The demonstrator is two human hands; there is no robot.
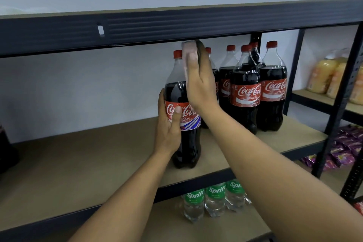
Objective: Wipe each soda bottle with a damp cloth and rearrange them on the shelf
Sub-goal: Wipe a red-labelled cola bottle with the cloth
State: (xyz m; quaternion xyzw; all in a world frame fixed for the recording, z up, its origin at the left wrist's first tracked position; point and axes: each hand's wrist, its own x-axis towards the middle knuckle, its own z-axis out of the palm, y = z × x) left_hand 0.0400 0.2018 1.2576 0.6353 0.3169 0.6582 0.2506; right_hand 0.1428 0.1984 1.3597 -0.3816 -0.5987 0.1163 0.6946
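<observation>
Your left hand (170, 122) grips the red-capped plastic cola bottle (188, 143). Your right hand (200, 84) pinches a pink cloth (188, 49) against it.

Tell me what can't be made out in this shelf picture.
Head view only:
- cloth: blurred, mostly under the right hand; dampness untellable.
- bottle behind that hand: label hidden.
- dark object: cut off by the left edge.
- Sprite bottles: caps hidden by the shelf beam.
- yellow packs: blurred, unreadable.

Cola bottle (189, 143): red cap, red label; cloth (188, 50) pinkish, apparently.
</observation>
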